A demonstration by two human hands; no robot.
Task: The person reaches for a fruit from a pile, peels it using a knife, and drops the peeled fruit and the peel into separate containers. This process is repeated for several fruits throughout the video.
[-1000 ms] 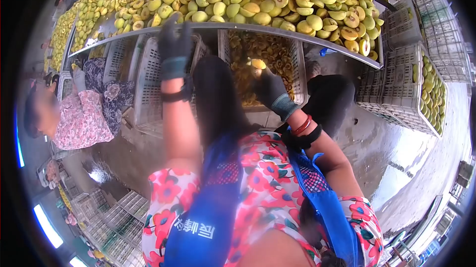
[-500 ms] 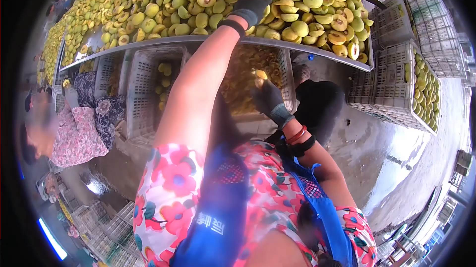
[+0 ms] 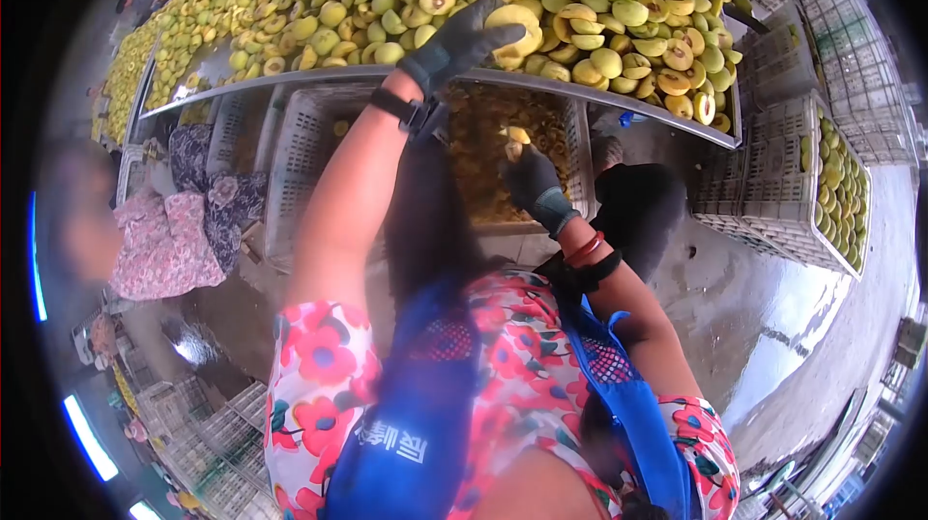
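Observation:
My left hand (image 3: pixel 452 48), in a dark grey glove, closes on a yellow-green peach half (image 3: pixel 516 35) at the front edge of the heap. Its thumb and fingers are around the fruit's left side. Many halved peaches (image 3: pixel 599 13), some with brown pit hollows showing, cover the metal-edged table (image 3: pixel 329 75). Lower and to the right, my right hand (image 3: pixel 535 182), gloved too, is closed around a small object with a yellow end (image 3: pixel 518 135). Its kind is hard to make out. Beneath that hand stands a crate (image 3: pixel 578 148) with brownish scraps inside.
Another pale plastic crate (image 3: pixel 300 153) stands under the table on the left. At right, stacked crates (image 3: pixel 773 167) hold more halves. A person in flowered clothes (image 3: pixel 169 240) sits at left. The floor (image 3: pixel 744 298) is wet.
My left hand has drawn back from the heap toward the table's edge and now has a peach half in it. My right hand stays low with its small object; the view has shifted slightly.

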